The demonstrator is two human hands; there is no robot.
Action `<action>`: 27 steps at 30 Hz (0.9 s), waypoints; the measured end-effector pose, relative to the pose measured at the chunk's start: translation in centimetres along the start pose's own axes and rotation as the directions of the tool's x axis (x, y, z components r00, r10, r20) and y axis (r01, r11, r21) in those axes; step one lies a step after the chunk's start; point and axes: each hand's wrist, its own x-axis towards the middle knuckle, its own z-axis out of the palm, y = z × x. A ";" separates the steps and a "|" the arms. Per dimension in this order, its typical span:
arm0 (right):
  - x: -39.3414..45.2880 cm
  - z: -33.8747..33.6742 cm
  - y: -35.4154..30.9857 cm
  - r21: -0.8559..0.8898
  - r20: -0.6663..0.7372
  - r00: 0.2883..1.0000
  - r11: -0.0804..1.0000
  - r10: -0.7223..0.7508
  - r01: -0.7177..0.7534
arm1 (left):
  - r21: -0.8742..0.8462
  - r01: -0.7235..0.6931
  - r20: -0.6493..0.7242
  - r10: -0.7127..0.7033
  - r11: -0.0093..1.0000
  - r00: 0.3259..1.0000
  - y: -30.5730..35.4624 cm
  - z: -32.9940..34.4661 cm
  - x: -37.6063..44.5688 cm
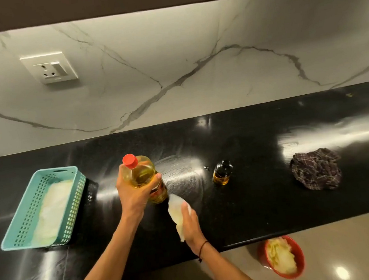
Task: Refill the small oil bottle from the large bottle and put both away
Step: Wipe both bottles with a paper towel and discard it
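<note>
Gripping the large clear plastic bottle of yellow oil with its red screw cap [143, 179] high on the shoulder, the left hand [136, 194] with fingers and thumb curled round it. Standing near upright, long axis tipped slightly so the cap leans up and to the left of the palm, base close over the glossy black stone counter [262, 200], contact hidden. Pinching a crumpled white paper tissue [177, 209], the right hand [189, 223], just below and to the right of the big bottle's base, tissue reaching toward it, probably for wiping drips. Sitting capped and well out to the right of both hands, nearer the right one, the small dark-topped glass oil bottle [222, 173] with amber oil low in it. Waiting to the left of the left hand, well apart, the teal perforated plastic basket [13, 235] lined with white paper, likely the storage spot. Lying farther right, a dark checked cloth [318, 171]; below the counter edge, a red bowl [300, 261] of used tissue.
</note>
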 end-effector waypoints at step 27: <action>0.9 -20.2 -8.5 0.795 -0.219 0.954 0.605 0.202 0.054 | 0.359 0.120 0.160 -0.188 0.926 0.969 -10.3 7.0 -14.3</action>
